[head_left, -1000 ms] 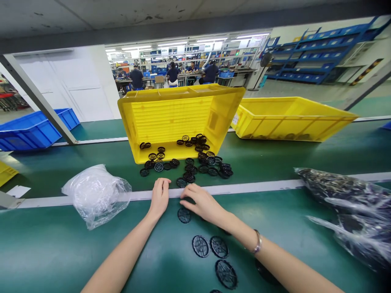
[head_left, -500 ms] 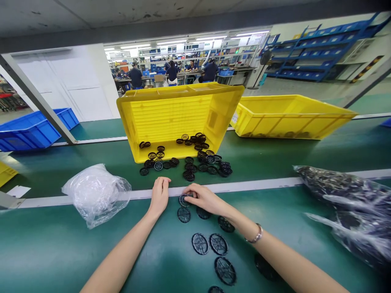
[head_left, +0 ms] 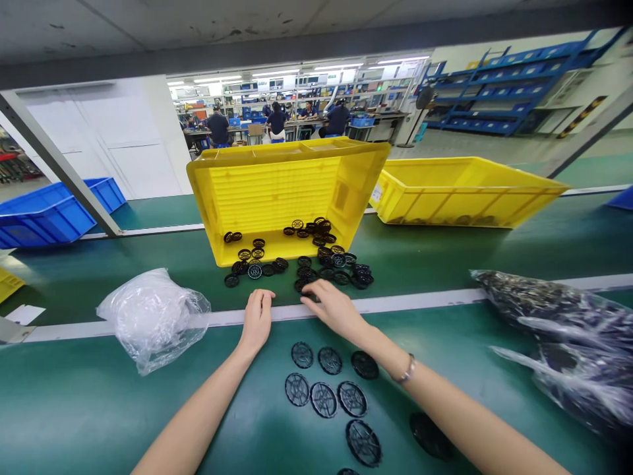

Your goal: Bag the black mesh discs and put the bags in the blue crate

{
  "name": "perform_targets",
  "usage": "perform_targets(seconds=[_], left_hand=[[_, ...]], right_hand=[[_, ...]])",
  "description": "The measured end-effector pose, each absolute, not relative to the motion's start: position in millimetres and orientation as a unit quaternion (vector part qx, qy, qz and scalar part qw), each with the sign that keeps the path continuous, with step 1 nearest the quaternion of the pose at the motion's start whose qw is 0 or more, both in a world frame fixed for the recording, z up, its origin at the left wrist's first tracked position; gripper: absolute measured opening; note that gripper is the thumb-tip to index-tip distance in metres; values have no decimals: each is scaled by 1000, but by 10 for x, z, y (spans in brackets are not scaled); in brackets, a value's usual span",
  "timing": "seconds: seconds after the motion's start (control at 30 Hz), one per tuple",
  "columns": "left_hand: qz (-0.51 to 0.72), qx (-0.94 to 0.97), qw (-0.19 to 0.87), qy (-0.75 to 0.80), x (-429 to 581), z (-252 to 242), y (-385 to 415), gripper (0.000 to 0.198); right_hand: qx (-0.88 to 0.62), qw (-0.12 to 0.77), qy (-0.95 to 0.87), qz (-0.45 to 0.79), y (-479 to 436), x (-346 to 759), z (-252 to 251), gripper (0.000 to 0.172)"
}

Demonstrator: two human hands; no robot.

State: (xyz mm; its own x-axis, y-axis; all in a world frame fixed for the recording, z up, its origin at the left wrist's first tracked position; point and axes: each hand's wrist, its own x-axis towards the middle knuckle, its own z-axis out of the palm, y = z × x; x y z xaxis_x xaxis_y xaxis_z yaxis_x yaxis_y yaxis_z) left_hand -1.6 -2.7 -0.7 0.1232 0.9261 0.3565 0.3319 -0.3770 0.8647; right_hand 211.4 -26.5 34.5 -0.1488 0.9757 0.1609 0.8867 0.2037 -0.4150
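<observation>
Far left there's a blue plastic crate (head_left: 49, 221) off past the belt, plus the corner of a small yellow bin (head_left: 10, 285), and I can't see what's inside either from this angle. On the green belt (head_left: 99, 409) sits a bunched-up clear plastic bag (head_left: 153, 321), just beside the left hand (head_left: 257, 322). That hand rests on the white strip (head_left: 420, 301) with its fingers loose and seems to hold nothing.

Straight ahead, a big yellow bin (head_left: 277, 191) is tilted toward the person, with a bunch of black mesh discs (head_left: 324, 400) sitting low inside. More discs are heaped on the belt just in front of its rim. The right hand (head_left: 333, 309) is at the edge of that heap, fingertips (head_left: 311, 297) curled down on or beside the discs; can't tell if it's actually gripping one. About nine more discs are laid out on the belt below the strip, between the forearms.

Further right, a second tilted yellow bin (head_left: 469, 192) has dark stuff along its bottom, too small to make out, and a dark plastic bag (head_left: 554, 343) lies on the belt.
</observation>
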Motion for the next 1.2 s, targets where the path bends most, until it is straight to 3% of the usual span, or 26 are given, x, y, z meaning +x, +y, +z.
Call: perform_targets(seconds=[0.1, 0.27, 0.37, 0.57, 0.73, 0.87, 1.03, 1.2], left_hand=[[472, 680, 317, 462, -21, -2, -22, 33], [472, 682, 316, 461, -34, 2, -23, 33], [471, 683, 315, 461, -29, 2, -27, 33], [471, 684, 310, 463, -3, -4, -32, 32], [468, 685, 310, 464, -11, 2, -34, 32], [465, 685, 311, 467, -27, 7, -28, 33], [461, 688, 309, 469, -31, 5, -19, 33], [457, 695, 296, 469, -27, 53, -63, 32]], right_hand=[[-676, 201, -709, 15, 75, 2119, 300, 57], [-663, 199, -722, 7, 104, 2082, 238, 45], [-593, 210, -776, 43, -172, 2129, 228, 41], [-459, 150, -857, 179, -622, 2257, 282, 42], [-583, 206, -780, 98, -318, 2230, 305, 48], [-668, 197, -717, 30, 35, 2146, 208, 50], [-650, 200, -732, 39, 55, 2112, 158, 37], [-609, 192, -761, 113, -296, 2297, 297, 40]])
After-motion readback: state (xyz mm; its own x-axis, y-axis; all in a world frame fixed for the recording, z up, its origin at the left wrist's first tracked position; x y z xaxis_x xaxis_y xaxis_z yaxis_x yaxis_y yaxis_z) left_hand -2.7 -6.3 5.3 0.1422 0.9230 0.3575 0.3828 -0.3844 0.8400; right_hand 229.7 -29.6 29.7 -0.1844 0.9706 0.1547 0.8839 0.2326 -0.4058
